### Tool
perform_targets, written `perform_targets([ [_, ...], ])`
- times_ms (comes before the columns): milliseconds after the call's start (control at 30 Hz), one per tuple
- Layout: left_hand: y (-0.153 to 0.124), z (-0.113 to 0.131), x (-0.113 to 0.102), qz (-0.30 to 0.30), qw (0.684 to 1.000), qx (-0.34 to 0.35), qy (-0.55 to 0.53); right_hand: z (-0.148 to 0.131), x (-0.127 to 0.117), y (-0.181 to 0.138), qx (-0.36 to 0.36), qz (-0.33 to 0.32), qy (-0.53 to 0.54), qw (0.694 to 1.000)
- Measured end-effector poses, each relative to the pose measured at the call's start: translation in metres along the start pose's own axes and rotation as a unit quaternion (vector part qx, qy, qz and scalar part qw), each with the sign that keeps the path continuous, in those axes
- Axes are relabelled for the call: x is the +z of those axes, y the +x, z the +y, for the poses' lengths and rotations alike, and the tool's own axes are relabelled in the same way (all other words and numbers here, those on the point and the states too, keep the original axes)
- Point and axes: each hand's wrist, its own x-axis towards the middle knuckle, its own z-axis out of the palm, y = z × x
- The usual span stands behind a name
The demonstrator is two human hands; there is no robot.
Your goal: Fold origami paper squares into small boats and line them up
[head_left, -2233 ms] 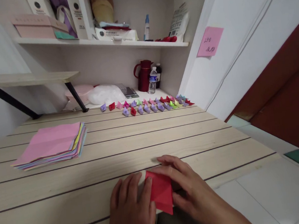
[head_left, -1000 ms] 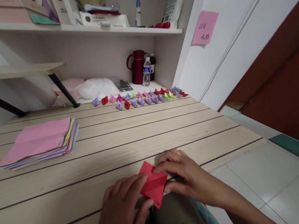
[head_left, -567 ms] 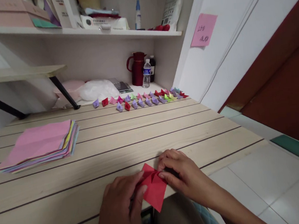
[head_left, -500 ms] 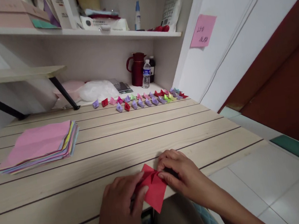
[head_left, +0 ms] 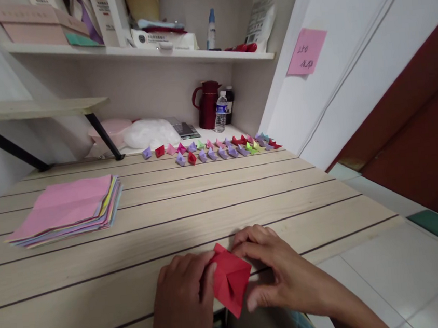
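Note:
A red sheet of folding paper (head_left: 231, 277), creased and partly folded, is held at the table's front edge. My left hand (head_left: 185, 287) pinches its left side between thumb and fingers. My right hand (head_left: 271, 268) curves around the right side, thumb spread away from the fingers; its fingertips are by the paper's upper right edge, and whether they touch it I cannot tell. Small folded paper boats (head_left: 212, 155) in purple, red, pink and green stand in two rows along the table's back. A stack of coloured paper (head_left: 67, 206), pink on top, lies at the left.
Behind the boats stand a dark red jug (head_left: 208, 105), a water bottle (head_left: 220, 112) and a white plastic bag (head_left: 151, 133). A small raised shelf (head_left: 36, 107) on black legs is at the left. A pink note (head_left: 306, 51) sticks to the right wall.
My right thumb has come off the red paper and spread away from the fingers. The paper has turned and its folds look more open. The camera view has shifted slightly.

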Motion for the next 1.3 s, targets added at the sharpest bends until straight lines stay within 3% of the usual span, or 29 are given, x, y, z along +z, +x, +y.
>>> perform_targets([
  [100,0.001,-0.001,0.001,-0.012,1.0,-0.01,0.0,-0.001,-0.003,0.0,-0.023,-0.023,0.011,0.999],
  [367,0.0,-0.002,0.0,-0.013,1.0,-0.008,-0.006,0.0,0.016,0.005,0.047,0.075,-0.005,0.996],
  [667,-0.003,-0.006,-0.002,0.028,0.999,0.031,0.027,-0.007,0.03,0.013,0.113,0.112,-0.104,0.982],
  [833,-0.015,-0.019,-0.01,0.074,0.989,0.035,0.124,-0.005,0.031,0.014,0.109,0.101,-0.111,0.983],
  [933,-0.025,-0.013,-0.013,0.085,0.975,0.068,0.191,-0.005,0.031,0.013,0.106,0.1,-0.126,0.981],
  [1133,-0.044,0.006,0.011,-0.028,0.969,0.197,0.147,-0.005,0.031,0.012,0.096,0.096,-0.136,0.981],
  [1300,-0.057,-0.002,0.029,-0.048,0.965,0.183,0.183,0.001,0.031,0.008,0.07,0.136,-0.104,0.983],
])
